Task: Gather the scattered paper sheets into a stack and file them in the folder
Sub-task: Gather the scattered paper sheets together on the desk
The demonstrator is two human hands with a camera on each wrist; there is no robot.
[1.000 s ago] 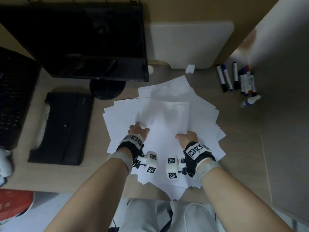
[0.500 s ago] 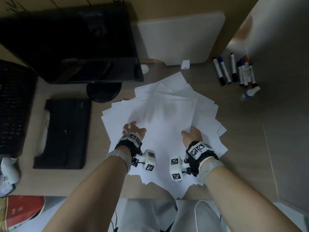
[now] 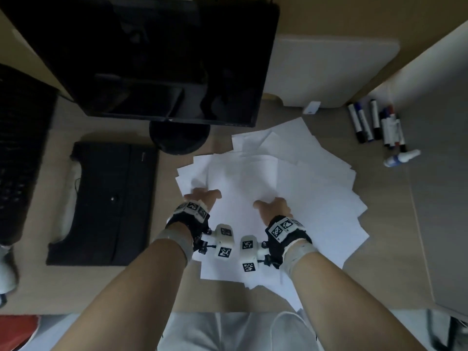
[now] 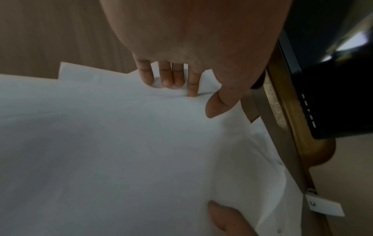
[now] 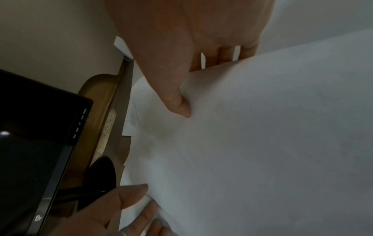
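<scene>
Several white paper sheets (image 3: pixel 311 198) lie fanned over the middle of the desk. My left hand (image 3: pixel 201 196) holds the left edge of the upper sheets (image 3: pixel 243 178): in the left wrist view its fingers (image 4: pixel 167 76) tuck under the edge of the paper (image 4: pixel 121 143) and its thumb lies on top. My right hand (image 3: pixel 272 207) pinches the right edge of the same sheets, with the thumb (image 5: pixel 181 105) pressed on the paper (image 5: pixel 282 127) and the fingers beneath. A black folder (image 3: pixel 106 198) lies shut to the left of the pile.
A dark monitor (image 3: pixel 157 59) on a round base (image 3: pixel 179 138) stands just behind the papers. Several markers (image 3: pixel 374 125) and a small white bottle (image 3: pixel 402 158) lie at the right. A white board (image 3: pixel 329 72) leans at the back. The desk's front edge is close to my body.
Since half a second ago my two hands have come closer together, the right one moving left, with the upper sheets between them. The view has shifted slightly.
</scene>
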